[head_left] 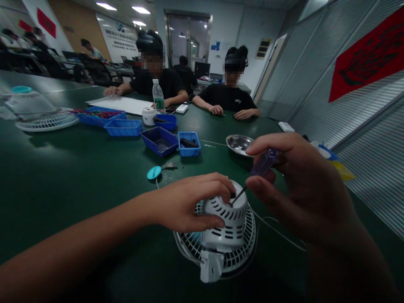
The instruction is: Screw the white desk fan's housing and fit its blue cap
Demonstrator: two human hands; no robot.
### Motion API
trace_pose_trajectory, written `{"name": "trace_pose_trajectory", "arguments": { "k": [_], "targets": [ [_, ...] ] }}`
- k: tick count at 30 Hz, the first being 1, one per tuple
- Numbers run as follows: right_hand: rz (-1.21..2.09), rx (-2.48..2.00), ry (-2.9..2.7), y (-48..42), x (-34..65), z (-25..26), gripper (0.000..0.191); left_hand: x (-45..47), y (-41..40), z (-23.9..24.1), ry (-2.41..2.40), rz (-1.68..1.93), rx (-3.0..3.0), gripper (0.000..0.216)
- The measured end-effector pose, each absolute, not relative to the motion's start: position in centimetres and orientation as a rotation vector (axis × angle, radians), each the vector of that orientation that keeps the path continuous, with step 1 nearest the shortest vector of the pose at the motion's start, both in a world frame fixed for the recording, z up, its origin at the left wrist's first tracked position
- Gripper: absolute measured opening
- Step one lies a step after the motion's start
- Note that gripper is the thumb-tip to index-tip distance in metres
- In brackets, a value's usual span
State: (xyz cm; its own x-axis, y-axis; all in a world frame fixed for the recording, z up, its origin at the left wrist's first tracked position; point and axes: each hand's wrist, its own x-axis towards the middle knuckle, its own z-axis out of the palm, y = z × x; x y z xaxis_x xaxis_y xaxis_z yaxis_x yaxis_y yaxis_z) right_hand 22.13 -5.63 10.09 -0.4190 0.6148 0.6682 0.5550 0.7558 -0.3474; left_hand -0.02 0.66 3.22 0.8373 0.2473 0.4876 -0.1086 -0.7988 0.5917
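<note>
A white electric fan (224, 235) lies grille down on the green table, its slotted motor housing facing up. My left hand (202, 198) is closed around the left side of that housing, fingers over its top and thumb along its side. In my right hand (293, 181) is a screwdriver (265, 163) with a translucent purple handle, pinched between thumb and fingers. The shaft slants down to the left, and its tip meets the top of the housing near a small dark part. Whether a screw sits under the tip is too small to tell.
Beyond the fan are several blue bins (188, 144), a metal bowl (239, 144) with white bits, and a turquoise disc (154, 172) near a plug. Another fan (41, 111) lies far left. A bottle (158, 97) stands near two seated people across the table (94, 176).
</note>
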Motion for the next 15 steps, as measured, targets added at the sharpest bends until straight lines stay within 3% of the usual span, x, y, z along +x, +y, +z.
{"name": "trace_pose_trajectory", "arguments": {
  "k": [8, 11, 15],
  "targets": [
    [0.15, -0.854, -2.063, -5.73, 22.2, 9.75, 0.038, -0.06, 0.62, 3.11, 0.093, 0.723, 2.39, 0.03],
    [0.163, -0.843, -2.091, -5.55, 22.15, 9.96, 0.027, -0.02, 0.62, 3.09, 0.085, 0.737, 2.39, 0.029],
    [-0.079, -0.91, -2.088, -5.02, 22.09, 10.04, 0.013, 0.03, 0.61, 3.15, 0.105, 0.728, 2.393, 0.029]
  ]
}}
